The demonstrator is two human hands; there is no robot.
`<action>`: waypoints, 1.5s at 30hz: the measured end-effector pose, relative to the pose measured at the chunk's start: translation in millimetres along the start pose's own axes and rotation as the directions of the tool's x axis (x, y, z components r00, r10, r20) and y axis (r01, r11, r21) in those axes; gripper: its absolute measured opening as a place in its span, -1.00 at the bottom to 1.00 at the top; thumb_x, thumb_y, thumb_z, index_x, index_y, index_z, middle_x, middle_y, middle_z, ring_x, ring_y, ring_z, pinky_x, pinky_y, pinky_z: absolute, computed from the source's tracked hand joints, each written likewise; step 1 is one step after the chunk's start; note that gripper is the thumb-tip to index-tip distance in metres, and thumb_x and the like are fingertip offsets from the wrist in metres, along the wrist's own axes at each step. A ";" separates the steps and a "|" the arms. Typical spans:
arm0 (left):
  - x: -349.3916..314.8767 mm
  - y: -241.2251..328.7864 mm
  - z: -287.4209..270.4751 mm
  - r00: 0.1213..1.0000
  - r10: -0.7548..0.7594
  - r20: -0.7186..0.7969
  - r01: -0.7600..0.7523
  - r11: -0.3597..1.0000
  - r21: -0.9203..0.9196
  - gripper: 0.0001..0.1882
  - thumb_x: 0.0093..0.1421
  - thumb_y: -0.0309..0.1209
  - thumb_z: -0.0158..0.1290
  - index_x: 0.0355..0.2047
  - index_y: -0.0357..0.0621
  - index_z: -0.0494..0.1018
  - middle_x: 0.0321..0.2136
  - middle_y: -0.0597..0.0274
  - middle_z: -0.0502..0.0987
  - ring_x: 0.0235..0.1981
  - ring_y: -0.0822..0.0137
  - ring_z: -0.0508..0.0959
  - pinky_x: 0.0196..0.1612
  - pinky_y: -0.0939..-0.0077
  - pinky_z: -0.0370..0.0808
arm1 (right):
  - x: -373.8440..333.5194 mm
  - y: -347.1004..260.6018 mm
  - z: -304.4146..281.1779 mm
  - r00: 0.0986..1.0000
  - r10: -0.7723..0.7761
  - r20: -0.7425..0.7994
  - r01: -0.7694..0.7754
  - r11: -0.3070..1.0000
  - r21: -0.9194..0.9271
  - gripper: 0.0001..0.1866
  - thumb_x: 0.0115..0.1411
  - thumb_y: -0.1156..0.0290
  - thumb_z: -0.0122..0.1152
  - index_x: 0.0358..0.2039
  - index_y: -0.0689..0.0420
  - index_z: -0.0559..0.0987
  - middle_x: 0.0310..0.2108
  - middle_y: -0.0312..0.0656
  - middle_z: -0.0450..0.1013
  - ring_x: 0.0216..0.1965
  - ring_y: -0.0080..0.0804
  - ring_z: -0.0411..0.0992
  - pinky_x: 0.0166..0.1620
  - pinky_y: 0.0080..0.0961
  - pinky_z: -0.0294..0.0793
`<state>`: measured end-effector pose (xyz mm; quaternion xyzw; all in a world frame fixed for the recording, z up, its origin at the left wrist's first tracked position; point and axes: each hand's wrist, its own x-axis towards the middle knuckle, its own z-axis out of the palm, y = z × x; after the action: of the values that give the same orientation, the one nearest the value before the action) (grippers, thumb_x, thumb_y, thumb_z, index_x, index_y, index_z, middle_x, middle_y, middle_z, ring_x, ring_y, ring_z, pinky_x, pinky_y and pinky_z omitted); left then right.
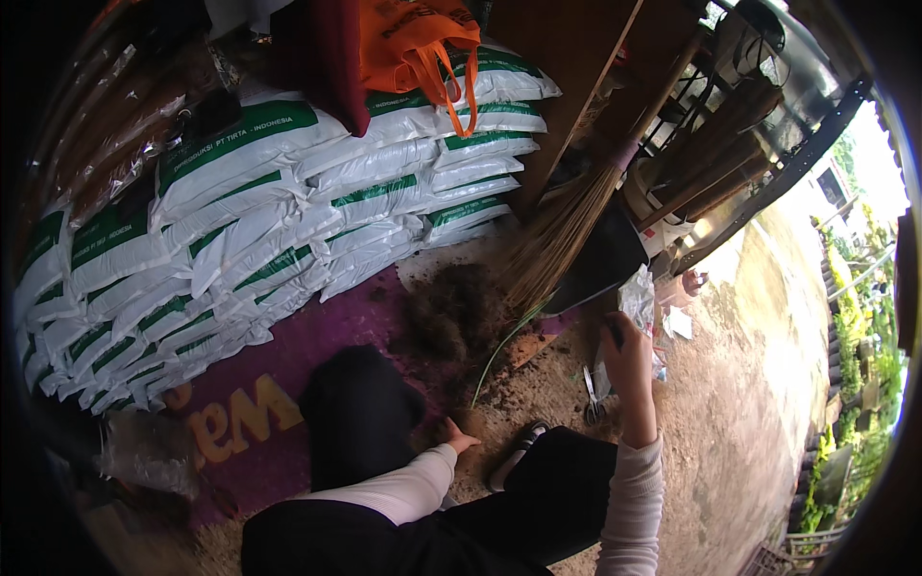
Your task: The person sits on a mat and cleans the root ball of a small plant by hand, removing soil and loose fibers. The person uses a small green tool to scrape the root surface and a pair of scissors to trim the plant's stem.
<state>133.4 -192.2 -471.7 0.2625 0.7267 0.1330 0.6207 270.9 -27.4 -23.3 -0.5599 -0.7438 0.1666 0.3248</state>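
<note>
Low between my knees, my left hand has its thumb and fingers against the near side of a small brown round clump. From beside this clump a thin green string runs up toward the broom. My right hand is raised at the right with its fingers curled in, next to a crumpled clear plastic bag. A dark spot shows at its fingers, too small to name. Scissors lie on the ground just left of my right wrist. Ahead sits a heap of dark brown fibre, with loose crumbs around it.
White and green sacks are stacked at the left and back, an orange bag on top. A stick broom leans by a black dustpan-like piece. A purple printed sheet covers the ground at left; concrete stretches right.
</note>
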 end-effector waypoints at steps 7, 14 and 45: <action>3.1 -8.9 -15.9 0.996 0.044 -0.083 -0.029 0.984 0.173 0.34 -0.32 -0.01 0.38 0.32 -0.29 -0.20 0.30 -0.18 -0.05 0.34 0.00 -0.04 0.34 0.31 -0.01 | 9.7 -5.5 18.4 0.998 0.003 0.068 -0.001 1.000 -0.026 -0.80 0.11 0.49 0.12 -0.23 0.21 0.54 -0.42 0.03 0.53 -0.37 -0.07 0.53 -0.29 -0.36 0.46; -29.1 1.9 -43.5 0.929 0.370 0.010 -0.370 0.929 0.012 0.24 -0.36 -0.05 0.38 0.26 -0.33 -0.01 0.24 -0.12 0.13 0.27 0.03 0.14 0.28 0.30 0.13 | 14.5 2.4 23.7 0.991 -0.134 0.011 0.134 0.991 0.006 -0.86 0.12 0.49 0.12 -0.29 0.22 0.52 -0.41 0.05 0.51 -0.34 0.03 0.50 -0.31 -0.23 0.46; -291.3 233.6 -158.6 0.490 0.848 -0.204 -0.834 0.523 0.173 -0.12 -0.21 -0.24 0.36 0.09 -0.31 0.19 -0.05 -0.11 0.42 -0.01 -0.03 0.46 0.03 0.18 0.43 | -16.7 -29.2 -2.6 0.998 -0.045 0.041 0.030 0.950 0.309 -0.85 0.19 0.48 0.12 -0.25 0.21 0.57 -0.51 -0.14 0.50 -0.51 -0.53 0.44 -0.35 -0.56 0.42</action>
<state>56.5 -137.2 -77.2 0.5788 0.5846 0.4336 0.3676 254.3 -52.8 -8.5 -0.4837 -0.7269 0.2879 0.3935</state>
